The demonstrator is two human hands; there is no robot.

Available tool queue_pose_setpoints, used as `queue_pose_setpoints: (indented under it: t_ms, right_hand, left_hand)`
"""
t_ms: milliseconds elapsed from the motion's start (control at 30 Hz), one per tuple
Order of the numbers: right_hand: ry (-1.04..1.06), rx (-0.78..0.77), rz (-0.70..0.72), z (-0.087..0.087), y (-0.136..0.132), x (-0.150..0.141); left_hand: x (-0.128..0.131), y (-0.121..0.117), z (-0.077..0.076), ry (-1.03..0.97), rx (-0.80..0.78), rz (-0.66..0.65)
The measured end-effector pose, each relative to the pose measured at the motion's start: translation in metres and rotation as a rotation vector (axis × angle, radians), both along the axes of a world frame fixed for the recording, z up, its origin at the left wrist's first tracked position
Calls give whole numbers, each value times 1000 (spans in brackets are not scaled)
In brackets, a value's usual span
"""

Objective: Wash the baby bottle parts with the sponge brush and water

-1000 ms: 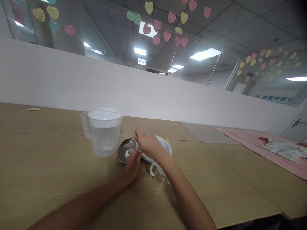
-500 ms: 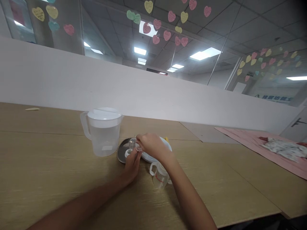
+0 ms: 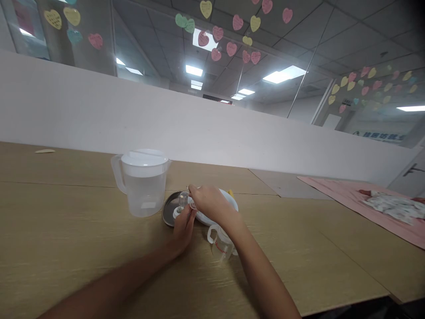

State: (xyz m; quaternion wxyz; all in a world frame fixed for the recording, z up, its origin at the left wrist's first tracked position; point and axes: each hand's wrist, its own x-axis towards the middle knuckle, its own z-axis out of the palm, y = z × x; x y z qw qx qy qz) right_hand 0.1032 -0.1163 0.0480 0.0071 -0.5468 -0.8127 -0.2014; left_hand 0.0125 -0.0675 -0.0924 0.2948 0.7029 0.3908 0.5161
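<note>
Over the metal tray and white bowl, my two hands meet. My left hand (image 3: 184,224) is closed, its fingertips pinching a small whitish round piece (image 3: 193,205) from below. From above, my right hand (image 3: 210,202) bends over the same piece, its fingers pressed together; what lies in them is mostly hidden, with a tiny glint at the fingertips. A clear dome-shaped cap (image 3: 183,199) stands on the tray, beside a white ring (image 3: 176,212). Below my right wrist is a clear two-handled cup (image 3: 222,246) with red print, partly covered by the forearm.
A lidded clear pitcher (image 3: 146,186) with liquid stands left of the round metal tray (image 3: 168,216). Behind my right hand lies a white bowl (image 3: 235,204), a yellow thing (image 3: 231,193) at its rim. At right, a pink cloth (image 3: 335,191) bears a patterned garment (image 3: 393,207).
My right hand's fingers have shifted very slightly around the small piece, which shows a little less now. The tray, cup and pitcher have stayed in place.
</note>
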Motion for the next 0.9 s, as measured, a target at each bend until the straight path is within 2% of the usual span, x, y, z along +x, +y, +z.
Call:
queue_pose_setpoints:
  t_ms: [533,900]
  right_hand:
    - [16,30,-37,-3,5,0]
    - [96,-59,12,3,0,0]
  left_hand:
    - [-1,2,-3,-18,7,-33]
    - [0,0,1,-42,34,-54]
